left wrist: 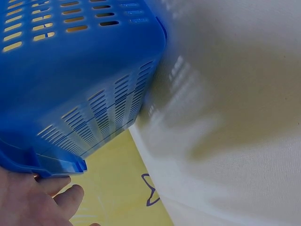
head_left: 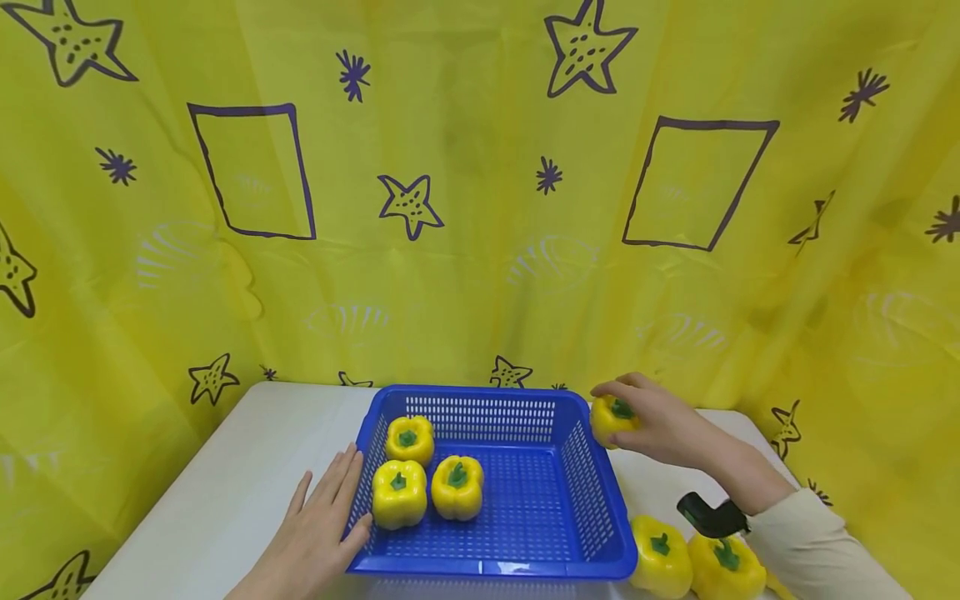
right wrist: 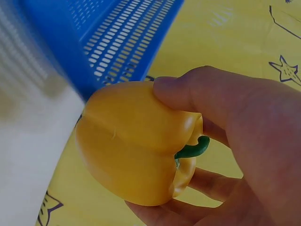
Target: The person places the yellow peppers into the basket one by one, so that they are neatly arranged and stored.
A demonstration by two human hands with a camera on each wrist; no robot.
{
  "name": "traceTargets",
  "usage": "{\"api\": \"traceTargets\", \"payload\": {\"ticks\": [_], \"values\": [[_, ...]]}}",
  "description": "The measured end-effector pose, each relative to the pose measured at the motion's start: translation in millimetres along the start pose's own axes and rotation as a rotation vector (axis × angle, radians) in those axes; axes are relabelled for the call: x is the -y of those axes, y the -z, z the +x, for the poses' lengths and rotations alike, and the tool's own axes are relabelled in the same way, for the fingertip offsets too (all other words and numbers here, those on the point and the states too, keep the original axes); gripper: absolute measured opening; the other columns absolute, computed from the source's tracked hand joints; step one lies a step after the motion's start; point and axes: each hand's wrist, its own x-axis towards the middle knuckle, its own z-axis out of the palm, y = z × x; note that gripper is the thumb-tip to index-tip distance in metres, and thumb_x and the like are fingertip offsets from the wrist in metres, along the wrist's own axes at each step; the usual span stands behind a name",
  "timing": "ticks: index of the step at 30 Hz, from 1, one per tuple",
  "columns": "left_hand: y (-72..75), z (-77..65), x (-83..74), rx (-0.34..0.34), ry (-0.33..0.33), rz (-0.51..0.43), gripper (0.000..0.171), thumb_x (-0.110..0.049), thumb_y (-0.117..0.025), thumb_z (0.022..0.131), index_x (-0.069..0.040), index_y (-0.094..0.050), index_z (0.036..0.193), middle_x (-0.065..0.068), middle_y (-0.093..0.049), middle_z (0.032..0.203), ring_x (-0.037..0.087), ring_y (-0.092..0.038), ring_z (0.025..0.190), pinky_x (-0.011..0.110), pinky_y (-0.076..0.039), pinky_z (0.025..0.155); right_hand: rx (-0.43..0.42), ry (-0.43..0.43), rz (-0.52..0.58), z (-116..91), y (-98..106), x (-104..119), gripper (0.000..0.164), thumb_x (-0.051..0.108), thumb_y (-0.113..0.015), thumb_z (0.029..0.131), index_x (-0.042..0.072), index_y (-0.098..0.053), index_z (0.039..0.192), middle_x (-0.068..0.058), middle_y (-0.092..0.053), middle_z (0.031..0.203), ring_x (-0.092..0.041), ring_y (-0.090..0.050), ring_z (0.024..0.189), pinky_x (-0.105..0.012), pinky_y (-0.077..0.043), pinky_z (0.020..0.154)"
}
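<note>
Gripping one pepper in the right hand, fingers and thumb curled round its sides, I have it just outside the basket's right rim, near the far corner; I can't tell whether it touches the rim. My left hand lies along the left rim, fingers straight. Three peppers stand in the basket's left half, stems up. Two more sit on the bench by the near right corner.
</note>
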Motion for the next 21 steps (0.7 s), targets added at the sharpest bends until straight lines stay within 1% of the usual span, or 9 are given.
{"api": "traceTargets", "payload": {"ticks": [3, 9, 15, 21], "values": [[0.1, 0.2, -0.3, 0.006, 0.005, -0.002, 0.075, -0.039, -0.052, 0.097, -0.001, -0.024, 0.156, 0.019, -0.021, 0.164, 0.043, -0.019, 0.151, 0.071, -0.005, 0.117, 0.002, 0.000, 0.002, 5.2, -2.0, 7.9, 0.051, 0.017, -0.074, 0.083, 0.009, -0.060, 0.132, -0.022, -0.054, 0.131, -0.032, -0.060, 0.105, -0.048, -0.058, 0.084], [0.0, 0.5, -1.1, 0.009, 0.009, -0.003, 0.075, -0.039, -0.052, 0.097, -0.001, -0.024, 0.156, 0.019, -0.021, 0.164, 0.043, -0.019, 0.151, 0.071, -0.006, 0.118, 0.035, -0.016, 0.046, 15.1, -7.6, 21.6, 0.051, 0.017, -0.075, 0.084, 0.013, -0.060, 0.133, -0.019, -0.052, 0.133, -0.027, -0.058, 0.101, -0.041, -0.059, 0.083], [-1.2, 0.6, -1.1, 0.011, 0.007, -0.007, 0.076, -0.040, -0.052, 0.097, -0.001, -0.024, 0.156, 0.020, -0.021, 0.164, 0.043, -0.019, 0.151, 0.071, -0.005, 0.117, 0.052, -0.006, 0.077, 23.1, -15.5, 33.9, 0.050, 0.015, -0.075, 0.084, 0.016, -0.061, 0.132, -0.018, -0.052, 0.134, -0.026, -0.058, 0.103, -0.039, -0.059, 0.084], [-1.4, -0.8, 0.4, 0.002, -0.002, 0.004, 0.076, -0.040, -0.052, 0.097, -0.001, -0.025, 0.156, 0.019, -0.022, 0.164, 0.042, -0.020, 0.151, 0.072, -0.005, 0.117, 0.066, 0.014, 0.076, 33.4, -26.5, 47.5, 0.050, 0.016, -0.075, 0.083, 0.018, -0.061, 0.131, -0.015, -0.053, 0.134, -0.024, -0.059, 0.103, -0.039, -0.059, 0.085]]}}
